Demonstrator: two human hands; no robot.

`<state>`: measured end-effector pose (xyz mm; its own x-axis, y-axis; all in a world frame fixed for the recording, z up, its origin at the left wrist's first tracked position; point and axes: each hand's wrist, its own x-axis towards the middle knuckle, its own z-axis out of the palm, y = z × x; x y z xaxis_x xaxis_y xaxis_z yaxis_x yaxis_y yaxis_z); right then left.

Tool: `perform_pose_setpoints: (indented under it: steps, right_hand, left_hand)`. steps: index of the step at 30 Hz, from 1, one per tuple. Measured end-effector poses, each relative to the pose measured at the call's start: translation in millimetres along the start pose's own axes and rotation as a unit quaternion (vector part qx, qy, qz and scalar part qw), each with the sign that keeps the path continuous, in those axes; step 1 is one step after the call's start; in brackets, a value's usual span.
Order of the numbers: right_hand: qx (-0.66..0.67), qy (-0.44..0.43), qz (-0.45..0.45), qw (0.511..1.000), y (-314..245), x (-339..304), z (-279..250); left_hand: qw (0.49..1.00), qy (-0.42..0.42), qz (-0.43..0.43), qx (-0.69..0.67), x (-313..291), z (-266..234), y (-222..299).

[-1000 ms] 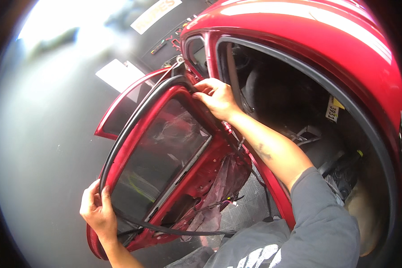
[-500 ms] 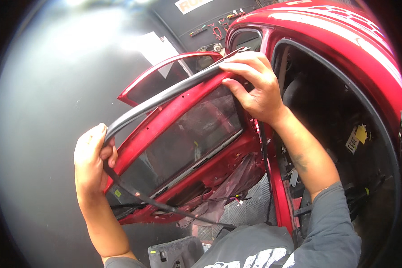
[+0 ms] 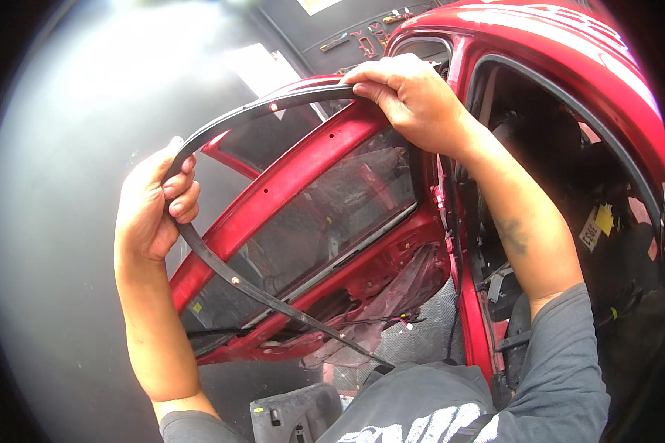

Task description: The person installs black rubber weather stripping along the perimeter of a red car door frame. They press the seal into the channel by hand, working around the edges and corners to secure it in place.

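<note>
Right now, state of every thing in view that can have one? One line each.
Black rubber door seal strip: lifted off the frame, held in a curved loop, lower end trailing down.
Left hand: closed on the strip's bend.
Right hand: gripping the strip's top end.
Red car door: open, inner trim off, wiring and plastic sheet exposed.
Door window glass: in place, dusty.
Red car body: doorway open.

The seal strip (image 3: 222,266) looks like matt black rubber, smooth and limp. The car door (image 3: 303,166) is glossy red painted metal with dusty glass (image 3: 332,214) and a crinkled, probably plastic, film (image 3: 391,295). The sleeves (image 3: 561,362) are soft grey cloth.
</note>
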<state>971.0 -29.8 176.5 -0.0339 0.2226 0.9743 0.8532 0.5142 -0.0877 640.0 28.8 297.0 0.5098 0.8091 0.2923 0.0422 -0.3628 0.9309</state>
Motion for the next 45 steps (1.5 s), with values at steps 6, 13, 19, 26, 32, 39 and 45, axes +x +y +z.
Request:
perform_pose_setpoints:
  steps: [6, 13, 19, 26, 32, 39, 45]
  right_hand:
    - [0.062, -0.085, 0.098, 0.99, 2, 13, -9]
    - [0.094, -0.144, 0.131, 0.976, 5, 21, -13]
    - [0.086, -0.141, 0.097, 0.981, 2, 23, -19]
    - [0.149, -0.165, 0.115, 0.968, -4, 14, -22]
    - [0.186, -0.144, 0.112, 0.965, 1, 7, -20]
    - [0.138, -0.136, 0.082, 0.978, -4, 2, -17]
    - [0.139, -0.149, 0.081, 0.976, -1, 9, -17]
  left_hand:
    - [1.0, -0.014, -0.011, 0.02, 8, -2, 1]
    - [0.998, -0.025, -0.025, 0.052, 16, -10, -4]
    - [0.998, -0.022, -0.042, 0.047, 9, -6, 1]
    - [0.982, -0.13, 0.01, 0.139, -27, -24, 5]
    - [0.975, -0.121, -0.023, 0.182, -59, -46, 5]
    - [0.971, -0.065, -0.012, 0.231, -115, -83, 3]
    - [0.947, -0.017, -0.106, 0.303, -155, -112, 15]
